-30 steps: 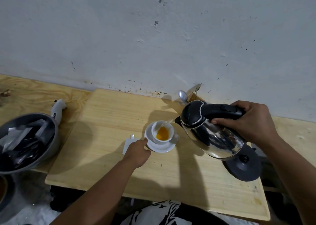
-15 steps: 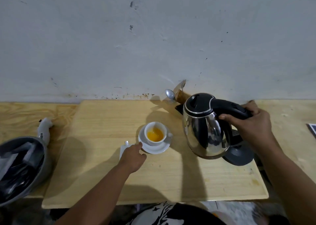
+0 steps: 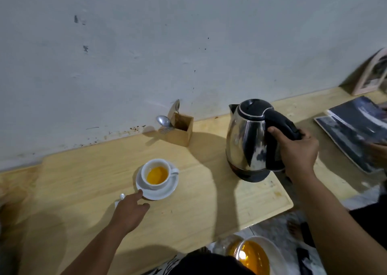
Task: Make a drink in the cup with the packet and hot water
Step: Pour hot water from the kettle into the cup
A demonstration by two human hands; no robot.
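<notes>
A white cup point(image 3: 156, 173) holding orange liquid stands on a white saucer point(image 3: 166, 192) in the middle of the wooden board point(image 3: 209, 201). My left hand point(image 3: 130, 210) rests on the board, one fingertip touching the saucer's near-left rim; a bit of the white packet point(image 3: 121, 197) shows just behind the hand. The steel kettle point(image 3: 249, 140) stands upright on its black base to the right of the cup. My right hand point(image 3: 297, 149) is closed around the kettle's black handle.
A small wooden holder point(image 3: 180, 131) with a spoon stands by the wall behind the cup. Magazines point(image 3: 354, 130) lie at the far right. A bowl of orange liquid point(image 3: 254, 256) sits below the board's near edge. The grey wall runs along the back.
The kettle went from tilted and pouring over the cup to upright and down on its base at the right. My left hand stayed by the saucer. The view swung right.
</notes>
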